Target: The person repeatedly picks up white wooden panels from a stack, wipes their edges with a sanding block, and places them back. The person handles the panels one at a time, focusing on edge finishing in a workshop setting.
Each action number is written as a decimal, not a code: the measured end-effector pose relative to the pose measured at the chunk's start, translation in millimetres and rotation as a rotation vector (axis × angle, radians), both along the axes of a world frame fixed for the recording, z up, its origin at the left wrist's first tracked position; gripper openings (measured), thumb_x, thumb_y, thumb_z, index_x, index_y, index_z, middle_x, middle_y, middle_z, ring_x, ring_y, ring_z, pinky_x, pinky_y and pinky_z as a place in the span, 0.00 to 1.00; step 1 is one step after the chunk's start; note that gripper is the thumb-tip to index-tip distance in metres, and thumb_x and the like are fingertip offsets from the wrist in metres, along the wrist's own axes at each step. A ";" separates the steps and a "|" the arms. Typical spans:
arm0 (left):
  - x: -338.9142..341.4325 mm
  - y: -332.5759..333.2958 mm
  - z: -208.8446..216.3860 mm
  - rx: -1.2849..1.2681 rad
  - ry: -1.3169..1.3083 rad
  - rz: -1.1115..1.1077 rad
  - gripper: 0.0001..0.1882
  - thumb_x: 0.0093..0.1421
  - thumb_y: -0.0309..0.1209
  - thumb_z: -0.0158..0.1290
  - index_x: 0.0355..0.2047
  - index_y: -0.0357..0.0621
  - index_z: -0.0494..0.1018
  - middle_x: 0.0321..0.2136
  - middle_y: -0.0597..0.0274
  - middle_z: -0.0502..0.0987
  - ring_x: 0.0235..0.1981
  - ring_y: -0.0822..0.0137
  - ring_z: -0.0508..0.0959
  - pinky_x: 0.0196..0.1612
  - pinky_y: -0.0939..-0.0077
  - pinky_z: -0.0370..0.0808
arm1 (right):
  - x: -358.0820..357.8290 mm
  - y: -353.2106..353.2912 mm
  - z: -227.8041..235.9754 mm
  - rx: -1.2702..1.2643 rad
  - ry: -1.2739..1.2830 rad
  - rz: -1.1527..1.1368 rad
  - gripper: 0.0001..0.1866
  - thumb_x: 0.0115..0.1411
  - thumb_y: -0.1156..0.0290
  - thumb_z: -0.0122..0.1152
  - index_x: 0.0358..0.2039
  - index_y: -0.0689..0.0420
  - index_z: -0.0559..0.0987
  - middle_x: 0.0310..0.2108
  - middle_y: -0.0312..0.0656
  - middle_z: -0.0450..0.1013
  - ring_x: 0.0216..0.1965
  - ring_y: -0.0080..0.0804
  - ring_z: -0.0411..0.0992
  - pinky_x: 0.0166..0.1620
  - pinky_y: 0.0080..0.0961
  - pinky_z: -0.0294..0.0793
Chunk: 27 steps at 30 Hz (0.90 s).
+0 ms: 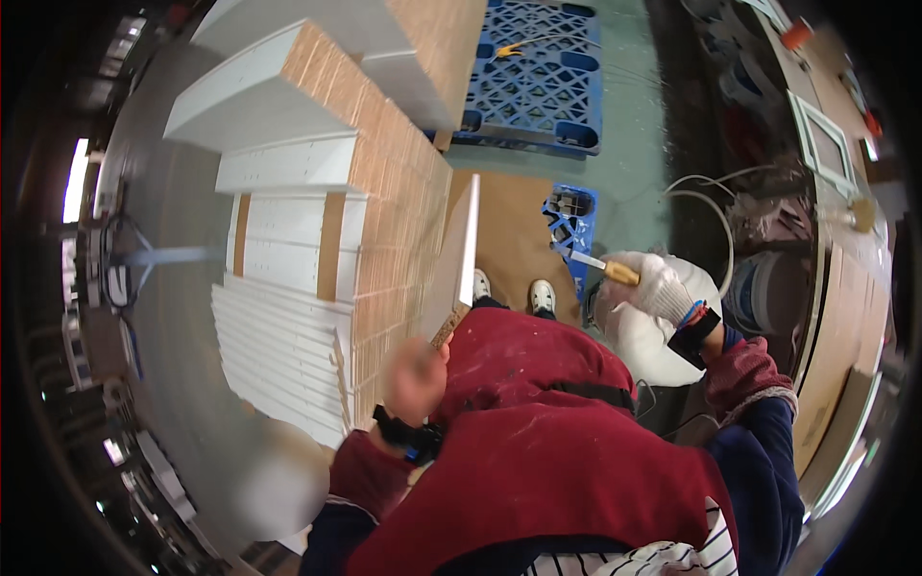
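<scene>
The left hand [415, 379] is gripping the bottom edge of a thin white panel [459, 259], holding it upright on its edge right next to the big stack of white boards [288, 250] on the desk [173, 288]. The right hand [658, 288], in a white knit glove, is clenched around a tool with a yellow handle [605, 269], metal tip pointing out to the left, over by a white bucket [653, 336].

The panel looks like laminated chipboard, going by the raw brown edge: stiff, won't flex much, and I'd guess fairly light for one hand. The white faces are probably slippery and the corners chip easily, so gripping by the raw edge low down like this seems right.

Count: one panel in hand, one tool, two blue plastic pallets [538, 67] on the floor, two white shoes [543, 296]. The stacked boards are too many to count properly.
</scene>
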<state>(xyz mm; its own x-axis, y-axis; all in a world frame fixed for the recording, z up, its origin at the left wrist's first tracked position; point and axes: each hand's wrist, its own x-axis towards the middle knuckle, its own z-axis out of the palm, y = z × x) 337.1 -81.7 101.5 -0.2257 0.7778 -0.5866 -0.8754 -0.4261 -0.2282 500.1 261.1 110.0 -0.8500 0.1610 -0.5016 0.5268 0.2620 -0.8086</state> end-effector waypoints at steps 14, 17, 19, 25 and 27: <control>-5.1 -34.3 0.1 0.044 0.039 0.024 0.17 0.62 0.29 0.38 0.48 0.28 0.61 0.41 0.49 0.71 0.37 0.58 0.76 0.29 0.76 0.76 | 124.8 32.3 -95.6 0.583 -0.387 0.192 0.12 0.47 0.61 0.59 0.31 0.53 0.75 0.28 0.47 0.73 0.36 0.50 0.70 0.38 0.43 0.68; -5.3 -42.0 14.6 -0.141 -0.032 -0.004 0.16 0.62 0.29 0.39 0.45 0.26 0.62 0.34 0.51 0.72 0.32 0.63 0.76 0.28 0.77 0.76 | 186.7 48.2 -129.6 0.704 -0.312 0.029 0.10 0.47 0.63 0.59 0.28 0.53 0.73 0.24 0.48 0.72 0.30 0.50 0.71 0.32 0.43 0.68; 0.7 -45.0 14.6 -0.231 0.017 -0.138 0.16 0.62 0.30 0.40 0.44 0.28 0.64 0.35 0.47 0.73 0.31 0.62 0.77 0.26 0.80 0.76 | 227.5 47.5 -159.3 0.738 -0.349 -0.032 0.10 0.47 0.63 0.59 0.25 0.55 0.73 0.24 0.49 0.72 0.29 0.51 0.70 0.33 0.43 0.68; 11.9 -22.5 37.6 -0.483 0.047 -0.378 0.17 0.62 0.32 0.41 0.43 0.26 0.64 0.31 0.44 0.74 0.26 0.60 0.78 0.22 0.81 0.76 | 257.7 10.2 -206.1 0.562 -0.464 0.039 0.13 0.44 0.66 0.60 0.32 0.53 0.73 0.27 0.47 0.73 0.33 0.48 0.72 0.36 0.40 0.70; 18.3 -24.9 42.4 -0.522 0.045 -0.399 0.18 0.62 0.33 0.41 0.43 0.26 0.64 0.30 0.43 0.74 0.26 0.60 0.78 0.22 0.81 0.75 | 249.5 4.6 -214.9 0.392 -0.463 0.073 0.15 0.41 0.64 0.63 0.32 0.51 0.75 0.28 0.45 0.73 0.33 0.46 0.72 0.37 0.37 0.70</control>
